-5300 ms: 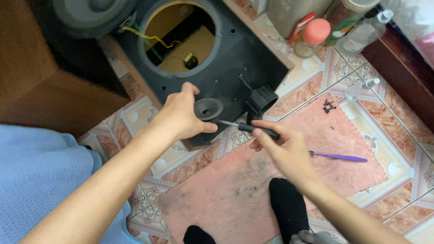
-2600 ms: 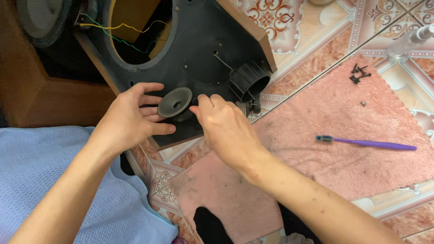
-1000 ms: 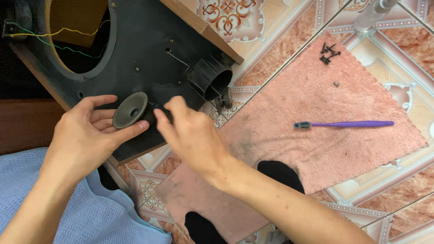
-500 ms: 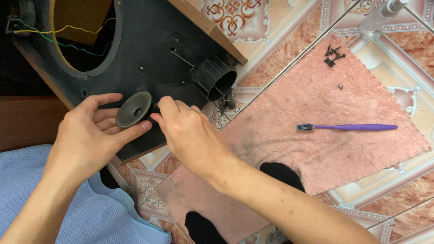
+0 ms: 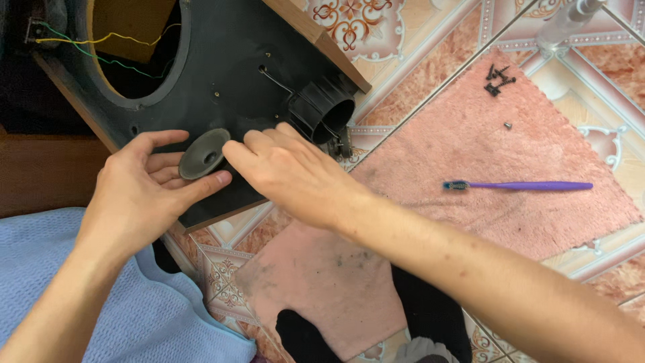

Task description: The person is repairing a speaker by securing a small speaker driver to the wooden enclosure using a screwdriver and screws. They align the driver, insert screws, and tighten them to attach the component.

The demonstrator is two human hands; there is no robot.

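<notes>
One tweeter [image 5: 203, 153] (round, black) between two hands [image 5: 138, 191] [image 5: 292, 173].

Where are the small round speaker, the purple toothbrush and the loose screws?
small round speaker [image 5: 203, 154], head view, on its cone.
purple toothbrush [image 5: 531, 185], head view, on its handle.
loose screws [image 5: 498, 79], head view, on the dark cluster.

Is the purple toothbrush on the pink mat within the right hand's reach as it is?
Probably yes. The purple toothbrush lies alone on the pink mat, nothing covering it, beside the right forearm; the right hand rests at the small round speaker.
</notes>
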